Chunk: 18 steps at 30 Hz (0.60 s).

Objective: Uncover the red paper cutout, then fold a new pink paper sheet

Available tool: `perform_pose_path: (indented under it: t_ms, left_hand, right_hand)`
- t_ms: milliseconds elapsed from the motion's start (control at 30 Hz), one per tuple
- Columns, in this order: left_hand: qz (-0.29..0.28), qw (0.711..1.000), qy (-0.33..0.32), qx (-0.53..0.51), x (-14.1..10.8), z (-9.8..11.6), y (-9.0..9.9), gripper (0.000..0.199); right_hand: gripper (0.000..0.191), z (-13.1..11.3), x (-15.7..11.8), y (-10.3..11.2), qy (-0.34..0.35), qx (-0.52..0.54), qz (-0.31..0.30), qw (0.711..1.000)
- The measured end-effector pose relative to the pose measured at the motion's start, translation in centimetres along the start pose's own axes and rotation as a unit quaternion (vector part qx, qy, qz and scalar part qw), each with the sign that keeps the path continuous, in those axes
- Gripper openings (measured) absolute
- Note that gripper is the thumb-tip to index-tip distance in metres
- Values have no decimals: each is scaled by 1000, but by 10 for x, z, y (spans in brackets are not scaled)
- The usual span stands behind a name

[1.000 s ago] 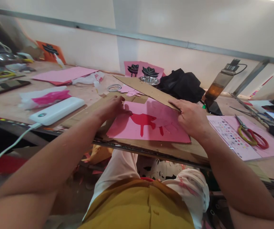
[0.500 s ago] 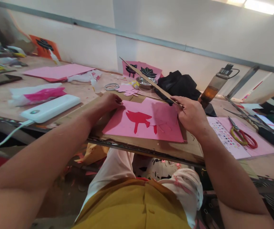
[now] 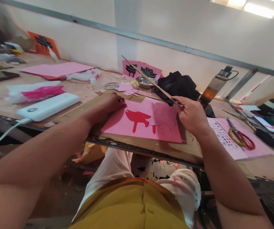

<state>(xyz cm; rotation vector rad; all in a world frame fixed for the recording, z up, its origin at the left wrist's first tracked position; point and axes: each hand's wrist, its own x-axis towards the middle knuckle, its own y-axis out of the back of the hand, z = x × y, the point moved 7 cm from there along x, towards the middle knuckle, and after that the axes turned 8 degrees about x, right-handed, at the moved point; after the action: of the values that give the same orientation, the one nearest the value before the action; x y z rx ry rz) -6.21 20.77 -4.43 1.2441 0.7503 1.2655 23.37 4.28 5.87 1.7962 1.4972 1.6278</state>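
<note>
In front of me lies pink paper (image 3: 113, 125) with a cut-out opening shaped like an animal with legs, through which a red layer (image 3: 138, 117) shows. My left hand (image 3: 113, 103) is at the paper's upper left corner, its fingers curled in and closed on the edge. Above the upper right of the sheet, my right hand (image 3: 190, 113) grips the near end of a thin brown strip (image 3: 151, 81), which slants up and away to the left. Seen almost edge-on, it could be cardboard or wood; I cannot tell. Brown cardboard (image 3: 172, 148) lies under the paper.
To the right, scissors (image 3: 240, 136) rest on pink and printed sheets. Behind are a metal bowl (image 3: 145, 83), black cloth (image 3: 177, 86), a tape roll (image 3: 111, 86) and a bottle (image 3: 214, 84). Left is a white power bank (image 3: 48, 107) with its cable. A wall (image 3: 91, 49) closes the back.
My left hand has shifted slightly, its fingers closer over the paper's corner. The pink paper has moved a little to the left. My right hand still holds the brown strip in nearly the same place.
</note>
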Motion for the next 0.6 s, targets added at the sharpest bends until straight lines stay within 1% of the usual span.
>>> perform_pose_path:
  t_ms: [100, 233, 333, 467, 600]
  left_hand:
    - [-6, 1000, 1, -8, 4, -1, -3, 27]
    - [-3, 999, 30, -27, 14, -9, -12, 29]
    - [5, 998, 49, -42, 16, -13, -15, 28]
    - [22, 995, 56, -77, 12, -13, -8, 26]
    - [35, 992, 45, -108, 8, -8, 3, 30]
  right_hand:
    - [47, -1, 0, -2, 1, -2, -7, 1000]
    - [47, -2, 0, -5, 0, 1, -20, 1000]
    - [47, -3, 0, -5, 5, 7, -22, 1000]
    - [48, -3, 0, -6, 6, 2, -23, 1000]
    - [54, -3, -1, -9, 9, -10, -37, 999]
